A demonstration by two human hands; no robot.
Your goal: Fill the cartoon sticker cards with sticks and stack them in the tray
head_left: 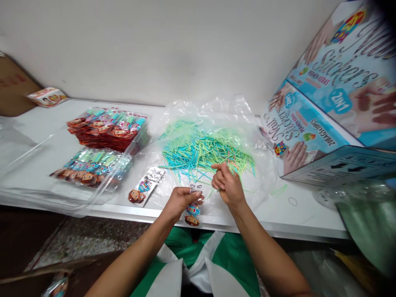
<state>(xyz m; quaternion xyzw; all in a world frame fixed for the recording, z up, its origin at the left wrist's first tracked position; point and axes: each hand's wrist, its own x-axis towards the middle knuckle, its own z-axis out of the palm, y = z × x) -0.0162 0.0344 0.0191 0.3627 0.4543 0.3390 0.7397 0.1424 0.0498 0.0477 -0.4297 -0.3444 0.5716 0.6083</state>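
My left hand (182,199) is closed on a small clear printed packet (192,211) with a cartoon figure, held just over the table's front edge. Beside it, my right hand (228,184) is raised with its fingers curled and the index finger pointing left; whatever it may hold is hidden. Directly beyond both hands lies a heap of thin blue and green sticks (198,153), with a few orange ones. They rest on a spread clear plastic bag (266,144). One more packet (147,186) lies flat to the left of my left hand.
Stacked bundles of filled packets (108,128) and a lower bundle (91,168) are at the left, by a clear plastic container (103,190). Printed cartons (337,82) stand at the right. A small box (48,97) and a brown carton (15,86) sit back left. A rubber band (292,201) lies front right.
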